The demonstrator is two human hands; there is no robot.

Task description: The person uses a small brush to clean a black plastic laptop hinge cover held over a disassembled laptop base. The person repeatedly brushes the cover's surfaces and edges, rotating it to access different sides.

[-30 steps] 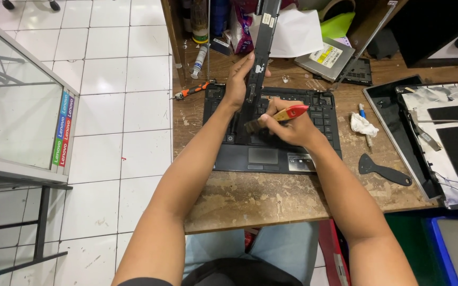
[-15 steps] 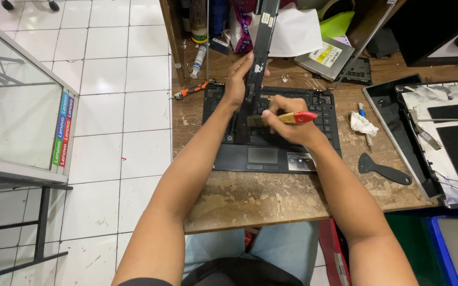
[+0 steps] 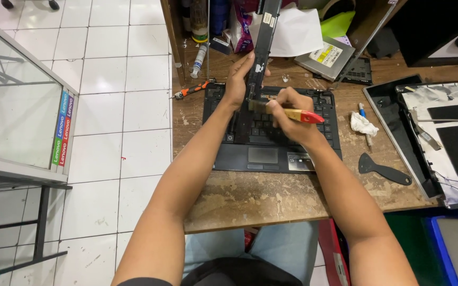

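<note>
A black laptop base [image 3: 263, 153] with keyboard and touchpad lies on the worn wooden table [image 3: 271, 198]. My left hand [image 3: 239, 79] grips a long black strip-shaped panel [image 3: 263, 39] that stands up from the keyboard's far edge. My right hand [image 3: 290, 114] holds a paintbrush with a red and wooden handle [image 3: 303, 115]. Its bristles touch the lower part of the black panel, just above the keys.
A black plastic pry tool [image 3: 382, 169] and crumpled white tissue [image 3: 363, 124] lie right of the laptop. An opened laptop lid [image 3: 441, 137] sits far right. A small orange-handled tool [image 3: 192, 89] lies at the left edge. An optical drive [image 3: 327, 55], paper and bottles crowd the back. A glass cabinet [image 3: 17, 106] stands left.
My right hand with the brush has shifted up and slightly left along the keyboard toward the upright black panel. My left hand keeps its hold.
</note>
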